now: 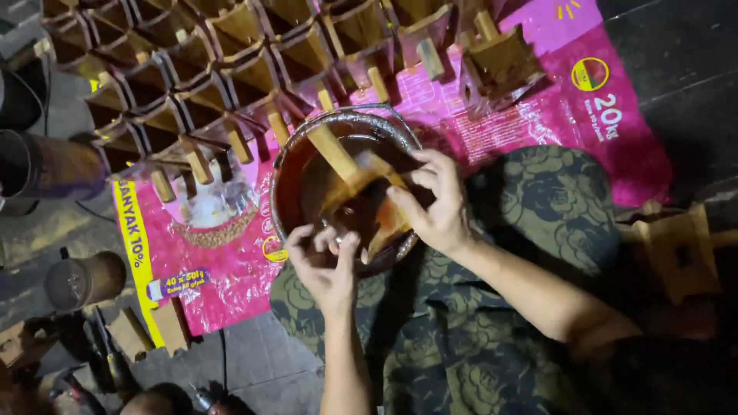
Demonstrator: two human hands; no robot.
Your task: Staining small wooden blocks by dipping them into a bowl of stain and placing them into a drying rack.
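Note:
A round bowl (286,165) of dark brown liquid sits in front of me on a pink plastic sack (231,269). A small wooden scoop-shaped piece (361,184) with a peg handle lies tilted in the liquid. My right hand (437,201) grips its right side with fingers and thumb. My left hand (324,261) rests at the bowl's near rim, fingers curled on the lower edge of the piece. Both hands are wet with brown stain.
Rows of stained wooden scoop pieces (192,84) dry on the sack beyond the bowl. Unstained wooden pieces (680,246) lie at the right. Metal cans (84,278) and tools (100,361) stand at the left. My patterned-trouser leg (553,200) lies across the sack.

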